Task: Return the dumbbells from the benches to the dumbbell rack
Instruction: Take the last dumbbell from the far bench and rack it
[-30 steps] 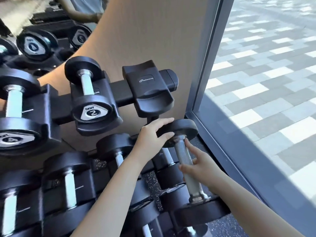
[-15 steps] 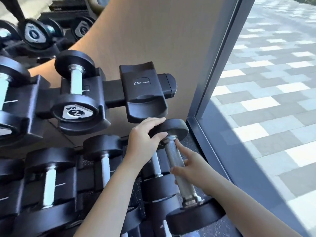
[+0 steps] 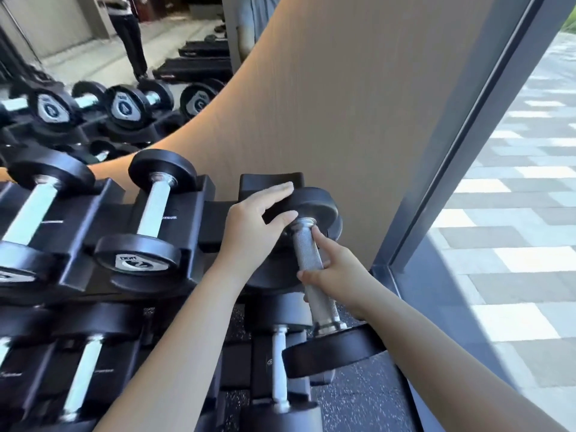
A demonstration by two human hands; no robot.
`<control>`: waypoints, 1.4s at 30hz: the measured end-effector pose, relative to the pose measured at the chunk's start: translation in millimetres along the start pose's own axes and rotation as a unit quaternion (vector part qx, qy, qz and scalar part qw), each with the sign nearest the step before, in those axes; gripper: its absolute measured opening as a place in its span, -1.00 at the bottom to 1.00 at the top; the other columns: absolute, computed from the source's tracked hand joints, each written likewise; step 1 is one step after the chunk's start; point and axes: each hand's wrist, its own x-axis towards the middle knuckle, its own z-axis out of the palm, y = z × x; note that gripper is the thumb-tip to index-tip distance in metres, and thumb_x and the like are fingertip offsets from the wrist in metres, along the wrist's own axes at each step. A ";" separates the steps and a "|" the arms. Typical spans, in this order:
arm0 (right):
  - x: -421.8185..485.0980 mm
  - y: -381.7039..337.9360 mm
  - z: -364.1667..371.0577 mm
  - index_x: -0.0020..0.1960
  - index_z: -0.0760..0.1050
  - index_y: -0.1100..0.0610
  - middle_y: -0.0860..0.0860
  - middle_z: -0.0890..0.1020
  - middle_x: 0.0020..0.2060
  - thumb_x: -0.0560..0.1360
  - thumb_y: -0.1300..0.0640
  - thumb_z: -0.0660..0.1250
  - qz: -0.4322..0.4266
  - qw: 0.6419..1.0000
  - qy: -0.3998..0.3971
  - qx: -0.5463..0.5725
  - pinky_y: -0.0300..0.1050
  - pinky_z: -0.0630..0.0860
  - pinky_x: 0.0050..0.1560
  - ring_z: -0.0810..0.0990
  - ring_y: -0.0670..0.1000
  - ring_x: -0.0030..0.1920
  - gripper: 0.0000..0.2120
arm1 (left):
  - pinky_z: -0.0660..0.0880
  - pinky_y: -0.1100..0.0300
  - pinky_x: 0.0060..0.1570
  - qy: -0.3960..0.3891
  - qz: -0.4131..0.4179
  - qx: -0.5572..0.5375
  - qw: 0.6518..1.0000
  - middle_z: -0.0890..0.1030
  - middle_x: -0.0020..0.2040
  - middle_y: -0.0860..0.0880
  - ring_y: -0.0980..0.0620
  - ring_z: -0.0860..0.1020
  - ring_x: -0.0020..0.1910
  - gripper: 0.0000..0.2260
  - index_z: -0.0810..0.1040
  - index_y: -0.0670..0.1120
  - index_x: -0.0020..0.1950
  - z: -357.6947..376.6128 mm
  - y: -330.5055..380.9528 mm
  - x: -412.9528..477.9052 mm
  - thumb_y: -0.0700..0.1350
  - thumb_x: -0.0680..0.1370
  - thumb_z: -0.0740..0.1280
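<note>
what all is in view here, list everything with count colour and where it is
held dumbbell: one, black ends and silver knurled handle, tilted over the top tier's right-end cradle
empty cradle: one, black, right end of the top tier, mostly hidden by the hand and dumbbell
racked dumbbells, top tier: two in view, black with silver handles, left of the held one
lower-tier dumbbells: several, black and silver, partly cut off
wood panel: one, tan, behind the rack
mirror: one, upper left, reflecting dumbbells and a standing person
window: one, grey frame, right, paved ground outside
left hand: on the dumbbell's far end
right hand: gripping the handle
</note>
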 end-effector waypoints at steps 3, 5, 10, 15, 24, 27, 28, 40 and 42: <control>27.2 -8.5 1.3 0.49 0.00 -0.09 0.01 0.48 0.22 0.43 0.25 0.34 -0.002 1.000 0.013 0.004 -0.09 0.48 0.12 0.52 0.06 0.07 -0.21 | 0.22 0.49 0.24 -0.013 -0.002 0.021 1.000 0.48 0.21 0.15 0.31 0.35 0.25 -0.64 0.50 -0.09 0.23 -10.5 -6.8 5.0 -0.23 0.44 0.39; 40.6 -13.0 4.5 0.49 -0.01 -0.05 0.00 0.38 0.37 0.43 0.25 0.34 -0.009 1.000 0.027 -0.010 -0.03 0.47 0.20 0.50 0.08 0.20 -0.22 | 0.22 0.51 0.21 -0.018 -0.005 0.032 0.999 0.48 0.22 0.13 0.31 0.36 0.24 -0.64 0.49 -0.09 0.24 -17.1 -12.4 -1.5 -0.22 0.45 0.39; 66.8 -16.6 12.6 0.50 -0.04 -0.01 0.05 0.33 0.39 0.43 0.22 0.35 0.003 0.999 0.039 -0.036 0.00 0.43 0.25 0.42 0.09 0.28 -0.20 | 0.22 0.52 0.20 -0.057 -0.026 0.024 0.998 0.50 0.22 0.10 0.32 0.37 0.23 -0.64 0.51 -0.09 0.22 -19.4 -27.3 -22.1 -0.20 0.43 0.40; 90.2 -22.3 18.5 0.50 -0.07 -0.04 0.07 0.42 0.32 0.44 0.21 0.34 -0.001 0.996 0.055 -0.068 -0.09 0.43 0.14 0.43 0.10 0.26 -0.20 | 0.19 0.56 0.19 -0.071 -0.033 0.046 0.996 0.50 0.21 0.08 0.36 0.33 0.22 -0.67 0.51 -0.11 0.21 -21.2 -40.7 -21.3 -0.22 0.45 0.38; 125.6 -35.7 22.5 0.50 -0.10 -0.02 0.10 0.39 0.34 0.46 0.21 0.33 -0.002 0.996 0.061 -0.063 -0.12 0.40 0.07 0.42 0.08 0.22 -0.20 | 0.23 0.58 0.11 -0.060 -0.067 0.025 0.996 0.52 0.20 0.08 0.23 0.41 0.23 -0.69 0.53 -0.11 0.19 -17.1 -54.0 -21.1 -0.24 0.46 0.37; 134.2 -38.8 26.2 0.50 -0.12 -0.02 0.11 0.42 0.31 0.47 0.21 0.32 -0.001 0.996 0.066 -0.067 -0.16 0.37 -0.02 0.43 0.05 0.11 -0.20 | 0.27 0.58 0.06 -0.055 -0.067 0.010 0.996 0.52 0.21 0.08 0.25 0.41 0.24 -0.70 0.53 -0.09 0.20 -21.0 -53.1 -19.2 -0.24 0.47 0.35; 137.3 -39.3 27.8 0.50 -0.12 -0.02 0.11 0.42 0.32 0.48 0.21 0.32 0.001 0.995 0.069 -0.071 -0.17 0.36 -0.03 0.44 0.08 0.15 -0.20 | 0.28 0.53 0.13 -0.051 -0.061 0.004 0.997 0.53 0.21 0.07 0.27 0.41 0.24 -0.70 0.53 -0.10 0.19 -23.5 -53.0 -19.1 -0.23 0.47 0.35; 157.8 -41.9 44.5 0.50 -0.18 -0.04 0.12 0.48 -0.17 0.53 0.15 0.23 0.035 0.982 0.053 -0.179 -0.19 0.27 -0.44 0.44 0.06 -0.24 -0.26 | 0.26 0.39 0.27 -0.055 -0.073 -0.001 0.996 0.52 0.23 0.05 0.23 0.42 0.24 -0.66 0.52 -0.11 0.21 -27.8 -65.3 -27.2 -0.19 0.44 0.39; 152.1 -41.6 40.3 0.50 -0.16 -0.05 0.09 0.47 -0.10 0.52 0.15 0.24 0.032 0.984 0.046 -0.168 -0.17 0.34 -0.32 0.45 0.07 -0.17 -0.27 | 0.25 0.45 0.24 -0.061 -0.072 -0.001 0.996 0.52 0.22 0.06 0.25 0.42 0.22 -0.67 0.52 -0.11 0.21 -26.0 -66.5 -27.7 -0.20 0.44 0.39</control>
